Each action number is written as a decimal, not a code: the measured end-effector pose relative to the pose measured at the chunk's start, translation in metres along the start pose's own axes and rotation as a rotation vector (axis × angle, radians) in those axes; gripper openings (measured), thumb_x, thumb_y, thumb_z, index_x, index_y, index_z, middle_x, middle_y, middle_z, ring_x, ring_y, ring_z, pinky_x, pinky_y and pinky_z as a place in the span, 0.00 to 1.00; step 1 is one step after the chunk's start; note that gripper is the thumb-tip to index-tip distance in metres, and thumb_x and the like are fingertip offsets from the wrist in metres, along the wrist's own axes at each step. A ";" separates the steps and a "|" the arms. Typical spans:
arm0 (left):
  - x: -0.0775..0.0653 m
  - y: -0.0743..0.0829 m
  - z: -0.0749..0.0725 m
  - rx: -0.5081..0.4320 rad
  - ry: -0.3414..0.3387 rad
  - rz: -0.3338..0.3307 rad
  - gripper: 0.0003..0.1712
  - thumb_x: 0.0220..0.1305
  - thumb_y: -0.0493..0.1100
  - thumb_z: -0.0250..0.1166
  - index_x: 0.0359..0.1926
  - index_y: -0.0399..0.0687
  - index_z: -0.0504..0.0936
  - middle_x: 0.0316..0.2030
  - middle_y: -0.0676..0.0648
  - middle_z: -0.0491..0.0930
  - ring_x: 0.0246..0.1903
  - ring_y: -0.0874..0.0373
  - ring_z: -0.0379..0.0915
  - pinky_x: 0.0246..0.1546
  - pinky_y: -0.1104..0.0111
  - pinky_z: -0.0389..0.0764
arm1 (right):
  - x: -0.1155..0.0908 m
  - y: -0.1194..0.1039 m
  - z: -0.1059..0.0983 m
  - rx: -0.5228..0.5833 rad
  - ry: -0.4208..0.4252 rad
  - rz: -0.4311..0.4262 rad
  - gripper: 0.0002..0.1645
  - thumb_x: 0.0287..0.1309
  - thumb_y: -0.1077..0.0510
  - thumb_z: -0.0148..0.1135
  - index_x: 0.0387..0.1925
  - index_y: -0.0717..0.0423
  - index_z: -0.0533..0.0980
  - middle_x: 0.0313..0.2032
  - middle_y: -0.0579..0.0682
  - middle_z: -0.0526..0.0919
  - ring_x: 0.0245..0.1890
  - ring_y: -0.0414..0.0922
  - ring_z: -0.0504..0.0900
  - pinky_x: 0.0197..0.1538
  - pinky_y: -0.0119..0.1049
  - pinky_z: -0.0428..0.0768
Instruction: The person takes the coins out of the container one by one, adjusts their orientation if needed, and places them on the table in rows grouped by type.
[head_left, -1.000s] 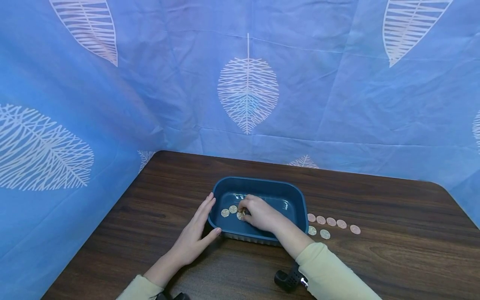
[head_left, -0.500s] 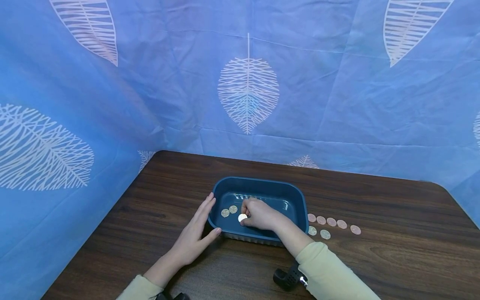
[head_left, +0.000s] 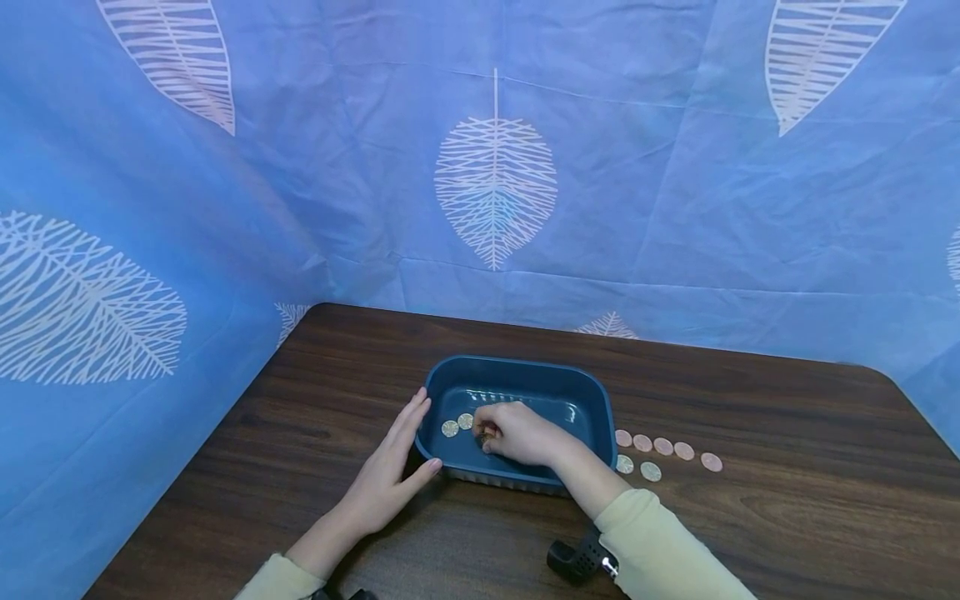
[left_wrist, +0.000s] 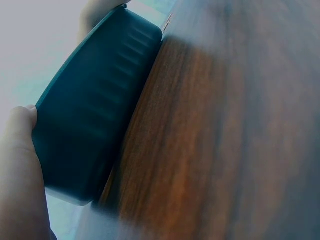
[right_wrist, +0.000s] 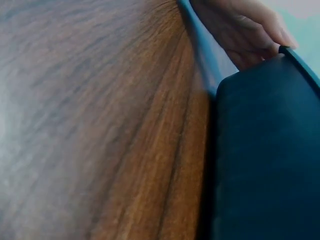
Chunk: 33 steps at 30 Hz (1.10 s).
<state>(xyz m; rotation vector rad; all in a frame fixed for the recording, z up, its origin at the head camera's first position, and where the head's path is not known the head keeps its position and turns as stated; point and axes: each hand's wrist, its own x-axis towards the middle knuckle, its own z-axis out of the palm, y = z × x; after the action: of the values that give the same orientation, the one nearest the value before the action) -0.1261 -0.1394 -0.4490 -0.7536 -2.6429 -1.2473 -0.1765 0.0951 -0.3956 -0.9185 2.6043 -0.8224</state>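
A dark blue rectangular tub [head_left: 517, 477] with ribbed sides stands on the wooden table. My left hand [head_left: 386, 471] rests against its left end, fingers straight along the end and thumb at the near corner; the left wrist view shows the thumb [left_wrist: 22, 120] on the rim. My right hand [head_left: 521, 432] reaches inside the tub, its fingers curled and pinching a gold coin [head_left: 489, 432], mostly hidden by the fingers. Just left of it, two gold coins [head_left: 457, 424] lie side by side on the tub's floor.
Right of the tub, several pinkish coins [head_left: 663, 447] lie in a row on the table [head_left: 787, 500]. Two pale gold coins [head_left: 651, 472] lie in front of that row. A blue leaf-patterned cloth [head_left: 637, 208] hangs behind and to the left.
My right hand has turned the gold coin from flat and bright to tilted among the fingers, and the hand has shifted slightly toward me. The left hand keeps its place on the tub.
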 end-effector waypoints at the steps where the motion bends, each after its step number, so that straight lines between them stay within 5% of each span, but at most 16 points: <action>1: 0.000 0.000 0.000 0.001 -0.001 0.002 0.42 0.67 0.51 0.60 0.75 0.57 0.47 0.74 0.59 0.40 0.71 0.55 0.42 0.62 0.43 0.59 | 0.000 0.000 0.000 0.008 0.002 -0.009 0.04 0.60 0.65 0.62 0.36 0.55 0.78 0.27 0.42 0.77 0.26 0.39 0.72 0.31 0.34 0.73; 9: 0.000 0.000 0.001 -0.001 0.002 -0.008 0.43 0.67 0.51 0.60 0.75 0.58 0.47 0.74 0.60 0.40 0.72 0.56 0.42 0.61 0.43 0.59 | -0.012 0.000 -0.014 0.162 0.000 -0.052 0.05 0.67 0.61 0.55 0.34 0.55 0.76 0.27 0.45 0.77 0.26 0.42 0.73 0.31 0.35 0.73; 17: -0.001 0.000 0.001 0.012 0.006 -0.008 0.43 0.67 0.56 0.59 0.75 0.59 0.47 0.74 0.60 0.40 0.71 0.55 0.43 0.61 0.43 0.60 | -0.064 0.012 -0.048 0.233 0.143 -0.033 0.06 0.68 0.60 0.54 0.42 0.55 0.76 0.32 0.51 0.81 0.31 0.51 0.80 0.35 0.38 0.79; 22: -0.002 0.000 0.001 0.016 0.008 -0.014 0.43 0.67 0.56 0.58 0.75 0.59 0.47 0.74 0.60 0.40 0.71 0.55 0.43 0.61 0.43 0.61 | -0.100 0.025 -0.060 0.262 0.232 0.029 0.12 0.67 0.59 0.55 0.49 0.57 0.77 0.36 0.54 0.83 0.33 0.50 0.82 0.37 0.40 0.82; 33: -0.001 0.000 0.001 0.005 0.009 -0.007 0.43 0.66 0.52 0.60 0.75 0.59 0.48 0.74 0.61 0.40 0.71 0.56 0.44 0.61 0.43 0.61 | -0.156 0.042 -0.068 0.219 0.372 0.185 0.14 0.65 0.53 0.58 0.46 0.57 0.78 0.32 0.49 0.83 0.30 0.45 0.82 0.31 0.39 0.81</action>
<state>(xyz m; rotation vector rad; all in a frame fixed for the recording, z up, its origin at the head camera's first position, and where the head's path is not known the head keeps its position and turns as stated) -0.1254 -0.1387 -0.4503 -0.7360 -2.6429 -1.2418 -0.1059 0.2510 -0.3570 -0.4923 2.7702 -1.2986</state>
